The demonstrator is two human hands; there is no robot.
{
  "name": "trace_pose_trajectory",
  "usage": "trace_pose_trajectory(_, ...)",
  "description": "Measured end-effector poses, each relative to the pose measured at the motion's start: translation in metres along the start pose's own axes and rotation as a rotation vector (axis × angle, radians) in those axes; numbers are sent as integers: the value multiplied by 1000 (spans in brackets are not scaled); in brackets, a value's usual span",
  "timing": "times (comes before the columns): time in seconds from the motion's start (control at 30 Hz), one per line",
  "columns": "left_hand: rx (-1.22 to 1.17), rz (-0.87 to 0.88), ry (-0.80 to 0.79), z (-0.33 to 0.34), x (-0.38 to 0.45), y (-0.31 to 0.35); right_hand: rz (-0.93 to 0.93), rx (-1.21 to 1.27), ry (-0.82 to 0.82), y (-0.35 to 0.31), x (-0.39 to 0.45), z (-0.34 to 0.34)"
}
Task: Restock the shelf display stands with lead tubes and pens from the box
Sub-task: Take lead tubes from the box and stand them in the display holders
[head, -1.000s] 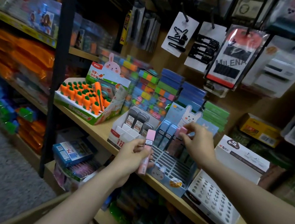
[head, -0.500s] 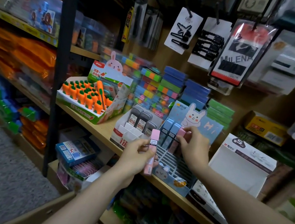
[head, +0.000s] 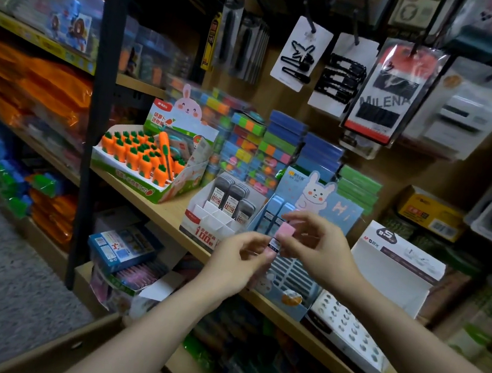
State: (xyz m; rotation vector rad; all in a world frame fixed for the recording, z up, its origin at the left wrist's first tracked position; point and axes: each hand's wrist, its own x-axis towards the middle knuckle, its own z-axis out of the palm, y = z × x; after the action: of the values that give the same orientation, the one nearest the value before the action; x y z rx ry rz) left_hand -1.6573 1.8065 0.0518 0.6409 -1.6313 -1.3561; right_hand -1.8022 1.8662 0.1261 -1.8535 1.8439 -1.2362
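Left hand [head: 237,259]: we see it closed around the lower part of a pink lead tube [head: 276,241], fingers wrapped about it.
Right hand [head: 319,250]: we see its thumb and fingertips pinched on the tube's pink top end, the other fingers loosely curled.
Pink lead tube: held between both hands, tilted, in front of the blue rabbit display stand [head: 295,275] and just above its slotted front rows; a dark label band shows at its middle.
Blue rabbit display stand: on the wooden shelf [head: 168,213], with pale blue tubes [head: 275,212] upright in its back row.
White stand [head: 217,223]: just left of it, holding dark grey lead tubes [head: 230,198].
Carrot display [head: 147,163]: further left on the same shelf.
White holed stand [head: 354,331]: to the right, its holes unfilled as far as we can see.
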Motion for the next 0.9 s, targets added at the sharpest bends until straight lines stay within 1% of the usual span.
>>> trace_pose_trajectory(0.07,133,50,5,3,-3,4,8,-40,1,-3,2,-10)
trace_pose_trajectory(0.13,403,141,-4,1,-6,1,41,-95,89,0,10,-29)
trace_pose_trajectory(0.17,553,193,-35,-2,-8,-2,34,-168,148,2,14,-40)
trace_pose_trajectory(0.23,827,244,-144,-8,-13,-12,-2,-324,230,9,18,-53)
trace_pose_trajectory(0.27,933,229,-210,-11,-16,-19,-13,-381,247,14,19,-55)
trace_pose_trajectory(0.33,1059,172,-314,-14,-20,-30,-36,-432,260,24,20,-50)
trace_pose_trajectory(0.43,1112,195,-329,-17,-21,-37,-65,-440,278,32,27,-36)
trace_pose_trajectory(0.6,1097,211,-329,-21,-21,-36,-56,-426,278,36,41,-19)
trace_pose_trajectory(0.73,1082,221,-325,-21,-20,-36,-27,-419,273,37,45,-19)
trace_pose_trajectory(0.9,1038,232,-298,-22,-16,-37,-42,-474,288,39,39,-27)
